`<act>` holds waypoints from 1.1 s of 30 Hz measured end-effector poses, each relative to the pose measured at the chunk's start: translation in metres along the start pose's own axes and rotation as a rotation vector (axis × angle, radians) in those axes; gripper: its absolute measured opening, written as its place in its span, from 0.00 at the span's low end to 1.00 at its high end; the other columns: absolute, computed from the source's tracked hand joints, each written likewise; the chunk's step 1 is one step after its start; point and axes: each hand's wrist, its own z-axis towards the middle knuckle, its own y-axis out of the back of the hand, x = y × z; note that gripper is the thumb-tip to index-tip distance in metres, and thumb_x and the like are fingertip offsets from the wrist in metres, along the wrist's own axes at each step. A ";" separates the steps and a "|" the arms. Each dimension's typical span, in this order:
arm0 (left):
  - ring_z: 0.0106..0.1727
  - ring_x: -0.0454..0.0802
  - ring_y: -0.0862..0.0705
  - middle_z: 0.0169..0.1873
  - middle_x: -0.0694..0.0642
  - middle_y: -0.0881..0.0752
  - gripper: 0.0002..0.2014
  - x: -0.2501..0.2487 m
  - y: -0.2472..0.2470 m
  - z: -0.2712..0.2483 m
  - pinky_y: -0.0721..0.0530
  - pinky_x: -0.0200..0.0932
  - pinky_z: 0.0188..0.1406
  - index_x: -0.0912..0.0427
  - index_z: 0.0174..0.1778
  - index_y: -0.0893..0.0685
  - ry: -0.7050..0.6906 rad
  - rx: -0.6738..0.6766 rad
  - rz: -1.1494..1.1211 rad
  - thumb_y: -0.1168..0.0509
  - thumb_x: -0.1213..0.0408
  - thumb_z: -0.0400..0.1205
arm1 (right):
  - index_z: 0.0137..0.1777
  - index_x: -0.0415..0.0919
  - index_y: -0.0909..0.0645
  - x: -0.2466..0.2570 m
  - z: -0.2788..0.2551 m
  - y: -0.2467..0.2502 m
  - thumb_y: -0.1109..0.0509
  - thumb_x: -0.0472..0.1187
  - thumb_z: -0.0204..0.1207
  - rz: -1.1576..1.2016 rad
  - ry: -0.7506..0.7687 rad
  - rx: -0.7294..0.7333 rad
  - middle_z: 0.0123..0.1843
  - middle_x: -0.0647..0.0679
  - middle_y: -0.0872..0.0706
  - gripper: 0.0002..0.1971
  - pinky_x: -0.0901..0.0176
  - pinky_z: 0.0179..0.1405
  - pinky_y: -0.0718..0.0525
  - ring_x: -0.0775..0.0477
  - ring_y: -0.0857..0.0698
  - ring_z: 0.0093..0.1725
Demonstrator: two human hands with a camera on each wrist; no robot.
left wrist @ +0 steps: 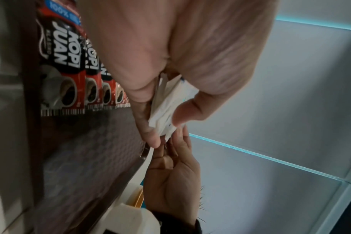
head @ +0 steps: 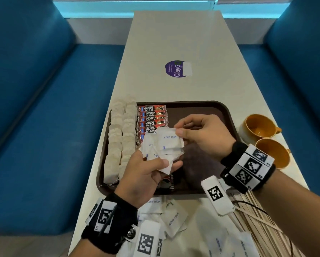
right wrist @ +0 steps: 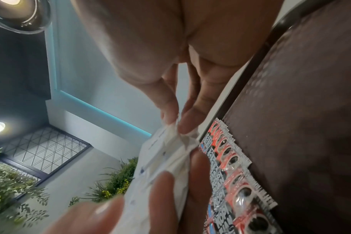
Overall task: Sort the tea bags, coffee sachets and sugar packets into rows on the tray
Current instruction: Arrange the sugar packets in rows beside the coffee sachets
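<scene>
Left hand (head: 142,175) grips a bunch of sugar packets (head: 162,147) at frame centre, above the tray (head: 227,115); right hand (head: 201,134) pinches the top one. Tea bags (head: 118,134) and coffee sachets (head: 153,117) form rows at centre left. Sugar row not yet started; loose packets (head: 175,217) wait on the counter (head: 174,39), bottom centre.

Left wrist (head: 109,223): black strap, white blocks printed with black square markers, a metal stud.
Right wrist (head: 248,167): black strap, white marker blocks, thin dark cable.
</scene>
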 end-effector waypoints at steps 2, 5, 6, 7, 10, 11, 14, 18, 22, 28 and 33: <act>0.69 0.68 0.14 0.69 0.67 0.14 0.28 0.001 -0.004 0.002 0.09 0.55 0.58 0.64 0.79 0.25 -0.031 -0.041 0.012 0.35 0.84 0.82 | 0.48 0.36 0.09 0.002 0.001 0.001 0.22 0.29 0.77 0.007 -0.001 0.014 0.47 0.29 0.09 0.03 0.47 0.36 0.08 0.38 0.11 0.38; 0.68 0.64 0.13 0.67 0.64 0.12 0.26 0.000 -0.006 0.007 0.08 0.52 0.55 0.64 0.78 0.25 -0.063 -0.097 0.008 0.38 0.83 0.84 | 0.52 0.35 0.09 0.004 0.004 0.004 0.23 0.28 0.78 0.000 -0.008 0.028 0.49 0.30 0.08 0.06 0.49 0.36 0.08 0.39 0.12 0.37; 0.68 0.64 0.13 0.68 0.64 0.12 0.25 -0.001 -0.006 0.008 0.08 0.52 0.55 0.64 0.78 0.25 -0.062 -0.100 0.001 0.38 0.84 0.85 | 0.53 0.35 0.10 0.005 0.005 0.005 0.23 0.28 0.78 -0.003 -0.003 0.026 0.50 0.30 0.08 0.07 0.50 0.37 0.07 0.39 0.12 0.38; 0.68 0.64 0.13 0.68 0.64 0.13 0.25 -0.002 -0.007 0.010 0.08 0.52 0.55 0.64 0.78 0.25 -0.058 -0.100 -0.005 0.39 0.84 0.85 | 0.54 0.36 0.10 0.006 0.007 0.007 0.23 0.28 0.78 -0.012 0.006 0.022 0.50 0.31 0.07 0.07 0.52 0.38 0.07 0.39 0.12 0.39; 0.67 0.65 0.13 0.68 0.65 0.13 0.24 -0.007 -0.006 0.015 0.08 0.52 0.54 0.66 0.77 0.24 -0.061 -0.112 -0.006 0.39 0.84 0.85 | 0.56 0.42 0.10 0.004 0.013 0.011 0.25 0.31 0.81 -0.080 0.036 -0.002 0.47 0.38 0.07 0.08 0.59 0.37 0.09 0.44 0.13 0.35; 0.67 0.66 0.12 0.67 0.65 0.12 0.23 -0.008 -0.006 0.017 0.08 0.52 0.54 0.66 0.76 0.23 -0.068 -0.120 -0.006 0.39 0.84 0.85 | 0.56 0.43 0.10 0.003 0.016 0.013 0.27 0.32 0.83 -0.094 0.035 -0.015 0.45 0.41 0.07 0.07 0.60 0.36 0.10 0.45 0.14 0.33; 0.65 0.67 0.11 0.64 0.66 0.11 0.21 -0.012 -0.002 0.021 0.08 0.54 0.55 0.68 0.73 0.21 -0.087 -0.153 0.010 0.39 0.84 0.84 | 0.52 0.41 0.09 0.004 0.029 0.020 0.29 0.34 0.85 -0.055 -0.007 -0.070 0.45 0.44 0.06 0.07 0.61 0.33 0.10 0.46 0.14 0.30; 0.63 0.70 0.11 0.62 0.67 0.10 0.20 -0.016 0.006 0.021 0.08 0.57 0.56 0.65 0.69 0.18 -0.100 -0.193 0.033 0.39 0.84 0.84 | 0.49 0.34 0.13 0.006 0.066 0.036 0.31 0.30 0.85 0.077 -0.101 -0.187 0.47 0.39 0.09 0.06 0.56 0.34 0.07 0.45 0.09 0.37; 0.61 0.68 0.10 0.61 0.64 0.09 0.20 -0.016 0.012 0.016 0.11 0.61 0.60 0.61 0.68 0.16 -0.107 -0.194 0.073 0.40 0.83 0.84 | 0.45 0.34 0.14 -0.006 0.109 0.047 0.31 0.27 0.84 0.048 -0.224 -0.215 0.49 0.34 0.11 0.08 0.49 0.35 0.06 0.37 0.08 0.45; 0.60 0.71 0.10 0.61 0.65 0.09 0.21 -0.015 0.016 0.015 0.12 0.63 0.60 0.58 0.69 0.16 -0.087 -0.203 0.143 0.38 0.82 0.84 | 0.44 0.36 0.13 -0.021 0.146 0.032 0.24 0.26 0.77 -0.144 -0.309 -0.149 0.47 0.37 0.10 0.06 0.50 0.39 0.05 0.40 0.08 0.43; 0.61 0.67 0.10 0.62 0.63 0.09 0.23 -0.016 0.015 0.012 0.09 0.61 0.57 0.60 0.71 0.19 -0.082 -0.186 0.148 0.37 0.83 0.82 | 0.46 0.40 0.11 -0.025 0.156 0.029 0.18 0.31 0.74 -0.367 -0.256 -0.216 0.44 0.42 0.09 0.06 0.57 0.34 0.08 0.44 0.08 0.35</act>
